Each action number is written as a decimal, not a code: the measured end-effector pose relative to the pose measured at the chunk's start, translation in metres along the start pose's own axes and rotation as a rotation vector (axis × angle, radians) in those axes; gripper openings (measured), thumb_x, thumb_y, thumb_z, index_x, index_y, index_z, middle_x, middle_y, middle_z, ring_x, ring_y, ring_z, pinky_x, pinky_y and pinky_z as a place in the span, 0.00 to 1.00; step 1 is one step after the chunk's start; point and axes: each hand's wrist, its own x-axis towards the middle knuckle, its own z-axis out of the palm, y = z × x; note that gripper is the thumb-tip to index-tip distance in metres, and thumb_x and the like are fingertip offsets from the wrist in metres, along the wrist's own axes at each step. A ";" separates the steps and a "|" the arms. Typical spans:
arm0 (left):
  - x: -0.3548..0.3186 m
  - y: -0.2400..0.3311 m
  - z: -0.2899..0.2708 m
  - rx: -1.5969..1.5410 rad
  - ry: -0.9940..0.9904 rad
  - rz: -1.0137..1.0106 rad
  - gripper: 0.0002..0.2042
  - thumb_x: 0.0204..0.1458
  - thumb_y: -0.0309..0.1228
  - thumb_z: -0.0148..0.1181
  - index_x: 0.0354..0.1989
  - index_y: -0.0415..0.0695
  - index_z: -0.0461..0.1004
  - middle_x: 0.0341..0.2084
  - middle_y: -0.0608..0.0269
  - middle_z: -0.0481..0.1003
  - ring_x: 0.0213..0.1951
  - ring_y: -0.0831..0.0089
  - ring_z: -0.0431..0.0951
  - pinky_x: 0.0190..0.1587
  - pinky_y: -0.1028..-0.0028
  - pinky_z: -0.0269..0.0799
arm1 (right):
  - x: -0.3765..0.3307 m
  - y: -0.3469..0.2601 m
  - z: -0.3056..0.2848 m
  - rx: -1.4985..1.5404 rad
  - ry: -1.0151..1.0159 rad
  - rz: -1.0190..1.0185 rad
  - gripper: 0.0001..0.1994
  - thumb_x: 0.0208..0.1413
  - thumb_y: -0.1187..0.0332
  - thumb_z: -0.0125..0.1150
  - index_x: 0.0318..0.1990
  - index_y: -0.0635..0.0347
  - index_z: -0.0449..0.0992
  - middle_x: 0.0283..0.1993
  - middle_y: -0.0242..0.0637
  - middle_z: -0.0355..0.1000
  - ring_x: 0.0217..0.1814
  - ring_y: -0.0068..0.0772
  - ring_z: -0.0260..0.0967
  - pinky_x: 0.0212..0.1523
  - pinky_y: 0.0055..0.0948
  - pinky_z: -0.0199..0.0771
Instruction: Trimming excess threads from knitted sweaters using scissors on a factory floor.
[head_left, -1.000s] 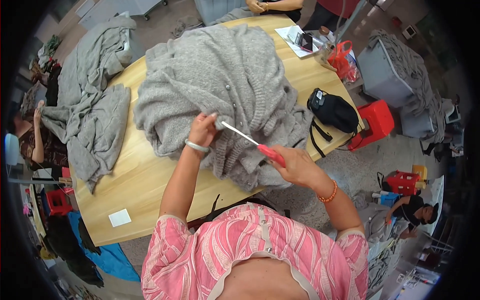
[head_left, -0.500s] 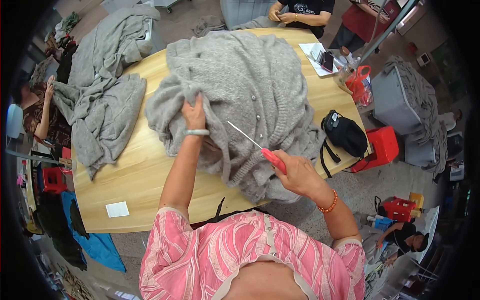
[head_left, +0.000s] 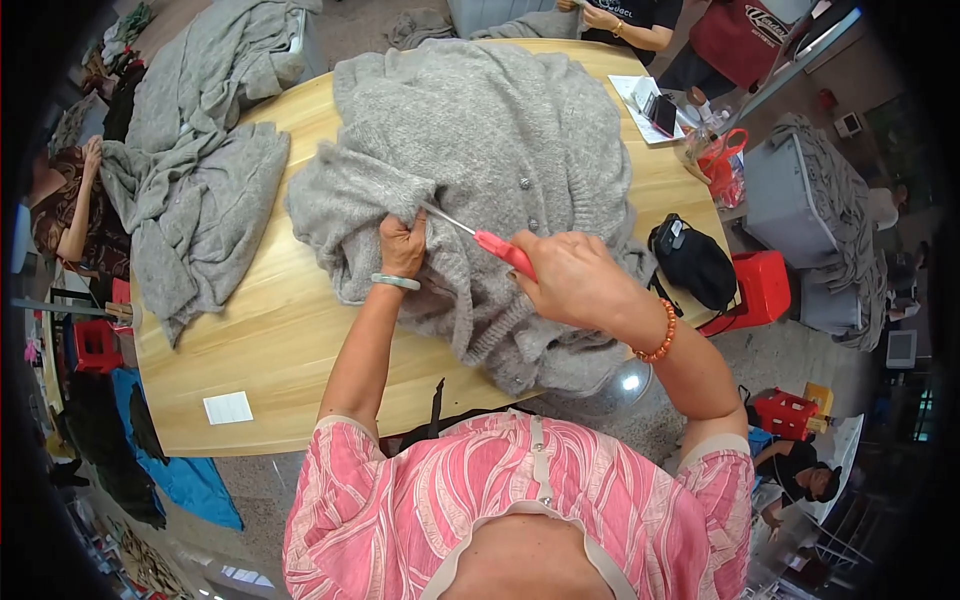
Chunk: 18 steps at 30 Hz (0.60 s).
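A grey knit cardigan point(head_left: 490, 130) with ribbed edging and round buttons lies bunched across the middle of the table. My left hand point(head_left: 403, 246) is closed on a fold of it at the left, thumb uppermost. In my right hand point(head_left: 575, 275) is the red handle of a slim tool point(head_left: 505, 252) with a thin metal shaft. The shaft points up and left, and its end meets the knit just above my left thumb. The very tip is hidden in the fabric, so its exact shape cannot be made out.
More grey knitwear point(head_left: 210, 220) covers the table's left side, with a person beside it. A white paper point(head_left: 228, 408) lies near the front left. A black cap-like item point(head_left: 692, 262) and a red bag point(head_left: 722, 160) sit at the right. Beyond stand grey bins point(head_left: 790, 200) and a red stool point(head_left: 758, 290).
My right hand has moved up and left, bringing the tool's tip to the knit by my left hand. My left hand has shifted slightly right and down, its fold gathered higher.
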 end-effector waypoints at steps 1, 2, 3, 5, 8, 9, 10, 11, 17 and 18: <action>-0.001 -0.005 -0.003 0.044 -0.063 0.015 0.10 0.53 0.27 0.58 0.40 0.35 0.75 0.35 0.57 0.79 0.37 0.74 0.76 0.42 0.74 0.68 | 0.000 -0.002 -0.001 -0.022 -0.055 -0.019 0.13 0.53 0.63 0.55 0.43 0.59 0.68 0.30 0.53 0.73 0.39 0.58 0.71 0.43 0.50 0.68; -0.002 -0.009 -0.006 0.088 -0.127 0.031 0.11 0.53 0.24 0.57 0.44 0.35 0.75 0.39 0.60 0.78 0.42 0.75 0.76 0.47 0.76 0.68 | 0.000 -0.003 -0.003 -0.045 -0.109 -0.038 0.13 0.53 0.63 0.55 0.43 0.59 0.68 0.30 0.53 0.73 0.39 0.58 0.71 0.43 0.50 0.67; -0.003 -0.013 -0.008 0.088 -0.125 0.030 0.11 0.53 0.24 0.57 0.44 0.35 0.75 0.39 0.60 0.78 0.42 0.75 0.76 0.47 0.76 0.68 | -0.003 -0.003 -0.005 -0.046 -0.112 -0.039 0.13 0.53 0.63 0.55 0.43 0.59 0.68 0.30 0.53 0.73 0.39 0.58 0.71 0.43 0.50 0.67; -0.005 -0.011 -0.010 0.225 -0.179 0.158 0.12 0.50 0.22 0.56 0.44 0.36 0.75 0.41 0.55 0.78 0.45 0.68 0.77 0.48 0.72 0.69 | -0.011 0.000 -0.009 -0.065 -0.235 -0.054 0.13 0.53 0.63 0.55 0.43 0.59 0.68 0.30 0.52 0.73 0.38 0.59 0.71 0.43 0.50 0.67; -0.004 0.000 -0.008 0.328 -0.196 0.258 0.15 0.45 0.19 0.56 0.44 0.39 0.75 0.42 0.51 0.76 0.46 0.57 0.76 0.48 0.67 0.69 | -0.015 0.005 -0.014 -0.027 -0.131 0.003 0.13 0.53 0.63 0.55 0.43 0.60 0.69 0.30 0.53 0.73 0.38 0.59 0.71 0.42 0.51 0.68; -0.006 0.004 -0.006 0.385 -0.205 0.332 0.16 0.44 0.19 0.55 0.44 0.40 0.75 0.42 0.50 0.76 0.46 0.54 0.75 0.49 0.65 0.69 | -0.015 0.006 -0.014 -0.026 -0.131 0.006 0.13 0.53 0.63 0.55 0.43 0.60 0.69 0.30 0.53 0.73 0.38 0.59 0.71 0.42 0.51 0.68; -0.006 0.006 -0.005 0.433 -0.202 0.397 0.17 0.44 0.18 0.55 0.44 0.42 0.76 0.42 0.49 0.76 0.47 0.50 0.74 0.49 0.63 0.70 | -0.013 0.005 -0.014 -0.032 -0.122 -0.009 0.13 0.53 0.63 0.55 0.43 0.59 0.69 0.30 0.53 0.73 0.38 0.58 0.72 0.41 0.51 0.68; -0.007 0.003 -0.007 0.433 -0.208 0.400 0.17 0.44 0.18 0.55 0.44 0.42 0.76 0.42 0.49 0.76 0.47 0.50 0.74 0.49 0.63 0.70 | -0.012 0.004 -0.014 -0.037 -0.112 -0.023 0.13 0.53 0.63 0.55 0.43 0.59 0.69 0.30 0.53 0.73 0.38 0.58 0.72 0.41 0.51 0.68; -0.011 -0.004 -0.011 0.610 -0.309 0.522 0.18 0.40 0.16 0.51 0.43 0.41 0.76 0.43 0.47 0.75 0.47 0.47 0.73 0.54 0.58 0.65 | -0.003 0.002 -0.010 -0.050 -0.060 0.004 0.11 0.52 0.64 0.56 0.40 0.60 0.69 0.29 0.53 0.73 0.38 0.55 0.72 0.41 0.50 0.69; -0.011 -0.006 -0.010 0.557 -0.317 0.512 0.19 0.39 0.17 0.51 0.42 0.42 0.77 0.43 0.47 0.75 0.49 0.46 0.72 0.55 0.58 0.64 | 0.001 0.002 -0.009 -0.044 -0.061 0.013 0.11 0.52 0.64 0.56 0.40 0.60 0.69 0.29 0.53 0.73 0.38 0.55 0.72 0.41 0.50 0.69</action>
